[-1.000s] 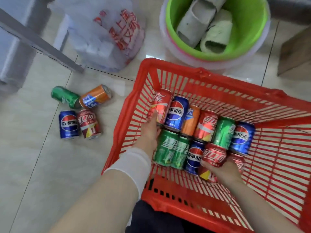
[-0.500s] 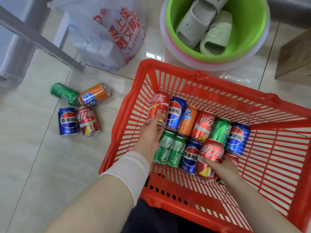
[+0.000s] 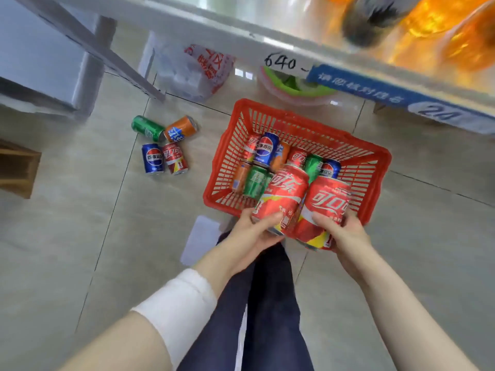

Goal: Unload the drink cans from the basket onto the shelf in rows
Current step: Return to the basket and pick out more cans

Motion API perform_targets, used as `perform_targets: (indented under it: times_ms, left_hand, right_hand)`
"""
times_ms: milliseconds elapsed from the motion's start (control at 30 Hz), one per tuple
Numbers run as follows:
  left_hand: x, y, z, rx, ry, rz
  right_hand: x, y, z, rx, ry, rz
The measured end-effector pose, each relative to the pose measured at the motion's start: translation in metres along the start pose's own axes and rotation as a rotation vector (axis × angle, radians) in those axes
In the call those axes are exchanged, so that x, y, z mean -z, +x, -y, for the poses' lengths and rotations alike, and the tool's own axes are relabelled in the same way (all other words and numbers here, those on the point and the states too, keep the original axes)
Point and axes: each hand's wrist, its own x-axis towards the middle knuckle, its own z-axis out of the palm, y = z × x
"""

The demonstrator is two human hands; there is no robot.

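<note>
Two red cans are being held, one clamped in each grip: left hand round left can, right hand round right can, basket lying just beyond. Next, probably: raising both to the shelf ahead, upright.

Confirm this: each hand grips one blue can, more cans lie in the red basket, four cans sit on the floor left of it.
Wrong colour: in the head view the left hand grips a red can and the right hand a second red can, not blue. The rest stands: more cans in the red basket, four floor cans left of it.
</note>
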Motion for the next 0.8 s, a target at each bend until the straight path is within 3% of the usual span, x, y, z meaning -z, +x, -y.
perform_targets:
  times_ms: [133, 333, 500, 800]
  left_hand:
    - [-0.04, -0.1, -0.011, -0.046, 0.116, 0.019]
    - [-0.106, -0.21, -0.037, -0.32, 0.181, 0.158]
    - [-0.145, -0.274, -0.061, -0.506, 0.27, 0.227]
    - [-0.19, -0.355, -0.092, -0.684, 0.265, 0.342]
  right_hand:
    - [0.009, -0.107, 0.044, 0.052, 0.045, 0.016]
    - [0.01, -0.223, 0.098, 0.218, 0.153, 0.017]
    - [0.012, -0.283, 0.145, 0.398, 0.179, -0.002]
    - [0.025, -0.35, 0.207, 0.607, 0.084, -0.005]
